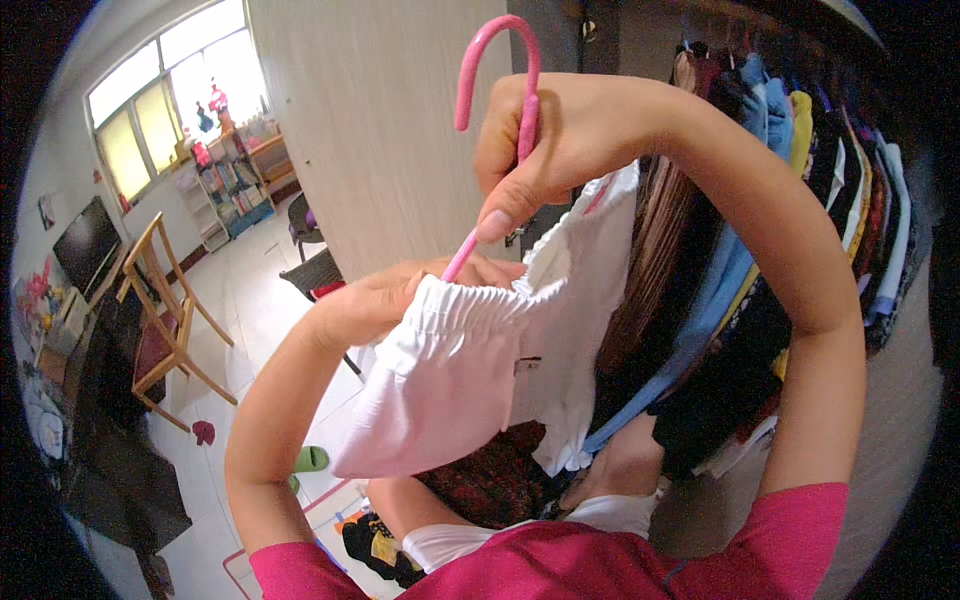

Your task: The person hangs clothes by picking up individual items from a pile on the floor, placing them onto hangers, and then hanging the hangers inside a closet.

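Note:
A pink clothes hanger (497,38) is held up in front of me, hook at the top. My right hand (560,135) is closed round it just below the hook. White shorts (440,400) with a gathered elastic waistband hang from the hanger, whose lower part goes down inside the waist opening. At the left end of the waistband, my left hand (385,300) grips the cloth beside the hanger's arm; its fingertips are partly hidden behind the fabric. Another bit of pink hanger shows inside the waistband on the right.
Many clothes (770,110) hang in a row close on my right. A pale door panel (370,130) stands ahead. At left are a wooden chair (170,330), a dark desk (110,440) and a monitor (88,240). Clothes (380,550) and a green slipper (312,459) lie low down.

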Demonstrator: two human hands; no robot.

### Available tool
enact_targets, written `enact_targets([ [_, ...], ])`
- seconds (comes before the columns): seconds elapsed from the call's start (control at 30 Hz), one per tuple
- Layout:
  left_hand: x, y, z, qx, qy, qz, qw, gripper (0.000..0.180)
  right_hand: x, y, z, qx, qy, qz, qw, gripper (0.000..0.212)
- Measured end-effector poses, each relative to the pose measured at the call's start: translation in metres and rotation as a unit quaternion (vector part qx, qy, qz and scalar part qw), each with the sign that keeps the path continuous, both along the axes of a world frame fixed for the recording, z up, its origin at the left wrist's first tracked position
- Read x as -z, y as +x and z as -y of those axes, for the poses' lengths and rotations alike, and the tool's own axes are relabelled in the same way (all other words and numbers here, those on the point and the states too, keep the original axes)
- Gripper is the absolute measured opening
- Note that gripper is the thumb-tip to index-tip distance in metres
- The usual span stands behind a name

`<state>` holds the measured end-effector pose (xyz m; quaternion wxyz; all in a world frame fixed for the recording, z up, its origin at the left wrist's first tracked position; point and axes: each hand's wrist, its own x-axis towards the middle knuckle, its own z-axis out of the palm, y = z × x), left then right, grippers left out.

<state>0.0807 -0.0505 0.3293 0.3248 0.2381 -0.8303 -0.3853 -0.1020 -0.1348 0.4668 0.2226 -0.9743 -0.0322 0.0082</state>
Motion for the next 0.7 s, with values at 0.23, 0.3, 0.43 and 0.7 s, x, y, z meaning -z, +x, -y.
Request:
enact_targets([
  [0.23, -0.006, -0.011, -0.013, -0.105, -0.131, -0.005, 0.986, 0.061, 0.016, -0.014, 0.001, 0.020, 0.061, -0.033, 0.997, 0.032],
  [0.3, -0.013, 0.006, -0.015, -0.235, -0.252, 0.078, 0.935, 0.055, 0.027, -0.015, 0.015, 0.023, 0.085, -0.104, 0.991, 0.034],
  [0.43, -0.033, 0.042, -0.019, -0.301, -0.243, -0.205, 0.899, 0.033, 0.045, -0.018, 0.064, 0.187, 0.120, -0.024, 0.975, 0.036],
  [0.7, -0.056, 0.016, -0.013, -0.503, -0.488, 0.045, 0.712, 0.024, 0.023, -0.014, 0.050, 0.225, 0.186, 0.106, 0.950, 0.039],
])
